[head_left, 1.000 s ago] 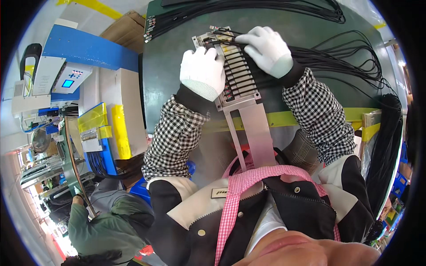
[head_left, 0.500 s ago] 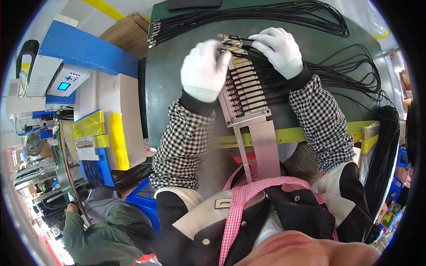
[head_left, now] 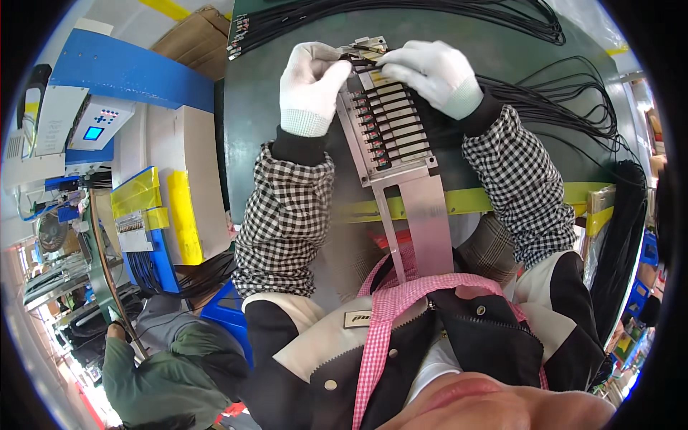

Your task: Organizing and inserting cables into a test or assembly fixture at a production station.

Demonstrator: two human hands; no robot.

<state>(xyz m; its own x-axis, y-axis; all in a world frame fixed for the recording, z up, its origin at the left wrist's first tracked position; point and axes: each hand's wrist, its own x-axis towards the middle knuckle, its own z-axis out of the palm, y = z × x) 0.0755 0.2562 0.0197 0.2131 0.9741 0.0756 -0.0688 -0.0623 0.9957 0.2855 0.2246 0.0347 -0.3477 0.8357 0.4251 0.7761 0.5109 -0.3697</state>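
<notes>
My left hand, in a white glove, pinches the end of a black cable at the far part of a metal fixture. My right hand, gloved too, has its fingers closed on the same cable just to the right; the fingertips partly hide it. In the fixture's slots several black cables lie side by side, their connectors lined up along the left edge. The far slots are partly covered by my fingers. A flat metal arm runs from the fixture toward my lap.
A bundle of black cables lies across the far side of the green table. More cables loop to the right. At left stands a blue and white machine with a small screen. A person sits at lower left by a blue stool.
Both hands have come down onto the fixture's far end with the cable, whose connector stuck out freely before. My left hand now pinches the cable end. The view has shifted slightly.
</notes>
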